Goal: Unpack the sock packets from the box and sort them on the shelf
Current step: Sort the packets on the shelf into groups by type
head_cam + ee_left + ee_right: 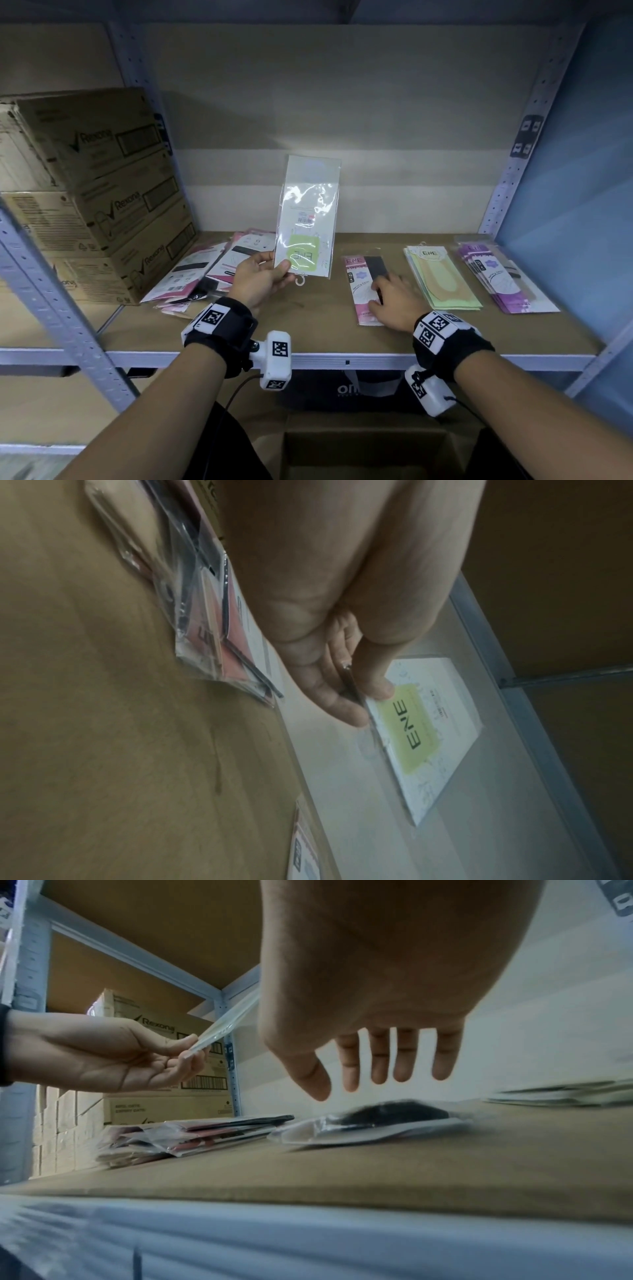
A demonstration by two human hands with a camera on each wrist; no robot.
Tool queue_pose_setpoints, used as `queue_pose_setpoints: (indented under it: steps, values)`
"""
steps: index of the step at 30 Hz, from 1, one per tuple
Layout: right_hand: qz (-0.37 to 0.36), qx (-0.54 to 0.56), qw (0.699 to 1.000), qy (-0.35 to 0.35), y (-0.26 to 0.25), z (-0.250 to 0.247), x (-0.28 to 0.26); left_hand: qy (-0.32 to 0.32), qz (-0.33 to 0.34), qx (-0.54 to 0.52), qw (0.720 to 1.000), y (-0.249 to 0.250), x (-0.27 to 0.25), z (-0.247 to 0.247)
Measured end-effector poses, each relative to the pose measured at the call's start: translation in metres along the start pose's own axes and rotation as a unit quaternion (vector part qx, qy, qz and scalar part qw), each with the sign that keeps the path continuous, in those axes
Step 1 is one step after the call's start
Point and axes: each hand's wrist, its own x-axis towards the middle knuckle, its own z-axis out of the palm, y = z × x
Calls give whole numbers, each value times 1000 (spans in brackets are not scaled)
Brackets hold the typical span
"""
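My left hand (274,270) pinches the lower corner of a clear sock packet with a green ENE label (308,219) and holds it upright above the shelf board (308,325). The left wrist view shows thumb and fingers (342,704) clamped on that green-label packet (428,737). My right hand (394,294) lies flat with straight, spread fingers over a pink packet with a black sock (359,274). In the right wrist view the right hand (377,1069) hovers just above the pink packet (377,1123). A heap of mixed packets (212,270) lies to the left.
A pile of green packets (442,277) and a pile of purple packets (496,274) lie to the right of the pink one. Stacked Rexona cartons (102,192) fill the shelf's left side. An open cardboard box (370,452) stands below the shelf. Metal uprights (524,154) frame the bay.
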Motion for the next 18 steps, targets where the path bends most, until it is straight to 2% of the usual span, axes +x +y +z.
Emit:
queue_pose_setpoints:
  steps: [3, 6, 18]
  values:
    - [-32, -5, 999, -12, -1, 1, -3, -1, -1, 7, 1000, -2, 1, 0]
    - [-21, -2, 999, -44, -2, 6, -4, -3, -1, 10, 1000, -2, 1, 1]
    - [18, 13, 1000, -20, 6, 12, 7, -1, 4, 11, 1000, -4, -3, 5]
